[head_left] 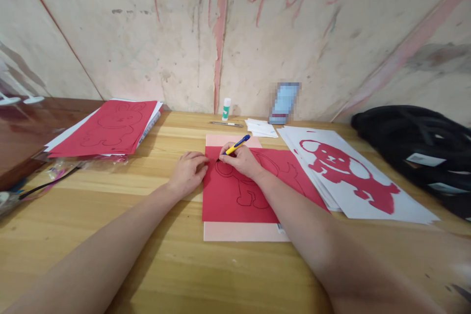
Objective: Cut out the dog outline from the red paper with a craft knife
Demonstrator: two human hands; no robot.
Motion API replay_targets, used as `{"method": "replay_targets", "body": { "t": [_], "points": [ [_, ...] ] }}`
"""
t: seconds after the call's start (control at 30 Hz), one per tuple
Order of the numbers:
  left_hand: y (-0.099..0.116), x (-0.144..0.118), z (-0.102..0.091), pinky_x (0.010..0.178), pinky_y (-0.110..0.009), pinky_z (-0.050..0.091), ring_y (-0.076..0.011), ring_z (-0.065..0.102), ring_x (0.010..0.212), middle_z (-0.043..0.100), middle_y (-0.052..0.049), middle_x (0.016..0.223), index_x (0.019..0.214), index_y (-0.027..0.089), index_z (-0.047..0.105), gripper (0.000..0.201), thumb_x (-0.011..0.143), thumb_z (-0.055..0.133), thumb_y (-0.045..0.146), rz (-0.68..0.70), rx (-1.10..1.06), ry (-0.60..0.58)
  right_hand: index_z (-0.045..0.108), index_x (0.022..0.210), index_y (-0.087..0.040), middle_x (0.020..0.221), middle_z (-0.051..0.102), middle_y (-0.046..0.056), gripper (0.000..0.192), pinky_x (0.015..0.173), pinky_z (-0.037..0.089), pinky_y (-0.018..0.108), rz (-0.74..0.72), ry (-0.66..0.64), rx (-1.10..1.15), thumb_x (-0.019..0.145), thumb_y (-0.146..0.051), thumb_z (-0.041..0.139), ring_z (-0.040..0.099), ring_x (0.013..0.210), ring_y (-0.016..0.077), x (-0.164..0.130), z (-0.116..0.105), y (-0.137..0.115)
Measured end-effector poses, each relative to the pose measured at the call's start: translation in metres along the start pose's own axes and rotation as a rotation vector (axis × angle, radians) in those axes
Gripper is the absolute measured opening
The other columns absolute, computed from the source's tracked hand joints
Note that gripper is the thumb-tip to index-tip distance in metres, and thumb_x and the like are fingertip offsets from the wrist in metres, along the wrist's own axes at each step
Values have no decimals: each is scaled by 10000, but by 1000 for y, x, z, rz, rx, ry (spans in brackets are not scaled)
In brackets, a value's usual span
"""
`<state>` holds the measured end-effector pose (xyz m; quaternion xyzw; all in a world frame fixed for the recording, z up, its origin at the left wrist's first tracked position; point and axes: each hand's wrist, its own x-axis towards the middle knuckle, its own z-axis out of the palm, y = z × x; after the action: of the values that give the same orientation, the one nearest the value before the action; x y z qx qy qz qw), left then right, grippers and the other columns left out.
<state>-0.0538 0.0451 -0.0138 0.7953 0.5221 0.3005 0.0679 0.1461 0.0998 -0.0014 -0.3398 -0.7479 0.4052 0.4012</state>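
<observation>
A red sheet of paper lies on a pale pink pad in front of me, with the black outline of an animal drawn on it. My right hand is closed around a yellow and blue pen. The pen's tip meets the red sheet near the outline's round left part. My left hand rests on the table at the sheet's left edge, fingers loosely curled and apart, with nothing seen in it. My right forearm hides part of the drawing.
A stack topped by a red sheet with a bear outline lies at left. White sheets with a red cut-out animal lie at right, beside a black bag. A glue stick, another pen, paper slips and a blurred phone stand along the wall.
</observation>
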Motion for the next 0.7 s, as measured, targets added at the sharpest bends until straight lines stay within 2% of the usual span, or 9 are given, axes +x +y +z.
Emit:
{"method": "replay_targets", "body": {
  "t": [0.7],
  "points": [
    [-3,0,3,929,-406,457,-230,594,1003,682,-54,1056,981,203,693,214,814,564,167,30,-10,23,593,706,-162,648,595,-9,111,633,425,259,40,-47,49,689,-261,639,528,609,115,-1,-1,0]
  ]
}}
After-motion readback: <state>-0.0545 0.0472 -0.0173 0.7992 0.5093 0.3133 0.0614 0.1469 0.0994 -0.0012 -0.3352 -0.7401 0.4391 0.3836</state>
